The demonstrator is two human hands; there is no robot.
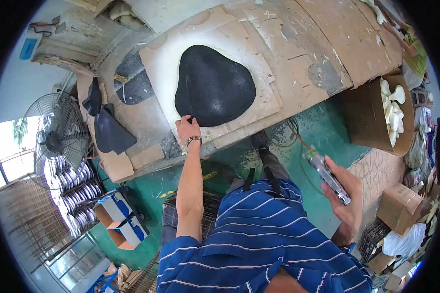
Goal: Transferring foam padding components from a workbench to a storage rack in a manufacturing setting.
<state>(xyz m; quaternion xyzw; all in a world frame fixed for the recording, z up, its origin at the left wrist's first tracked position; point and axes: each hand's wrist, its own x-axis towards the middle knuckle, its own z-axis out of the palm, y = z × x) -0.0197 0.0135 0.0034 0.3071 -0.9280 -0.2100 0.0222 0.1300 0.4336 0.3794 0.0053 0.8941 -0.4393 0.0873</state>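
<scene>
A black, rounded three-cornered pad (215, 88), smooth and shaped like a seat, lies on a cardboard sheet (266, 93) coated with white residue. At its near left corner, my left hand (188, 129) has its fingers closed on the pad's edge. My right hand (346, 190) is wrapped round a silver hand tool (327, 178) with a green end, held away from the table to the right. A thin hose or cord appears to run from the green end toward the table. The tool's exact kind is unclear.
Cardboard covers the worktable (298, 53). Dark sheet pieces (111, 129) lie at its left. A standing fan (54, 139) and open box (122, 222) are left. At right stand a carton of cream-coloured shaped pieces (393, 115) and a closed carton (400, 207). Another person (413, 53) is far right.
</scene>
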